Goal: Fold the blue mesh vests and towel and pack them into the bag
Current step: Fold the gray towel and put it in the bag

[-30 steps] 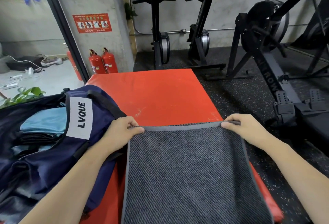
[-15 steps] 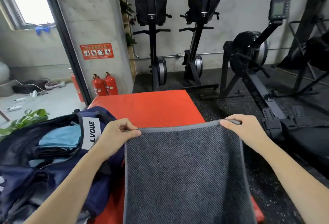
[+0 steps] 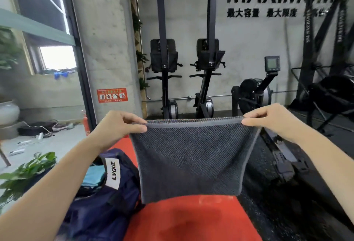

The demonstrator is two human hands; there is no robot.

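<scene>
Dark grey ribbed towel (image 3: 191,156) hangs mid-frame above the red padded block (image 3: 191,219), bottom edge clear of it. Left hand (image 3: 116,127) pinches its top left corner, right hand (image 3: 272,120) pinches the top right. Navy fabric bag (image 3: 103,208) lies open at lower left, light blue cloth (image 3: 94,176) inside.

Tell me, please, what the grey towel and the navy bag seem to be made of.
Towel: looks like woven terry or microfibre cloth, matt, with fine diagonal ribs and a smooth, lighter hemmed edge; it hangs limp from both hands.
Bag: probably nylon or polyester fabric, with a slight sheen and soft creases and a white label sewn on. The exact fibre cannot be told.
</scene>
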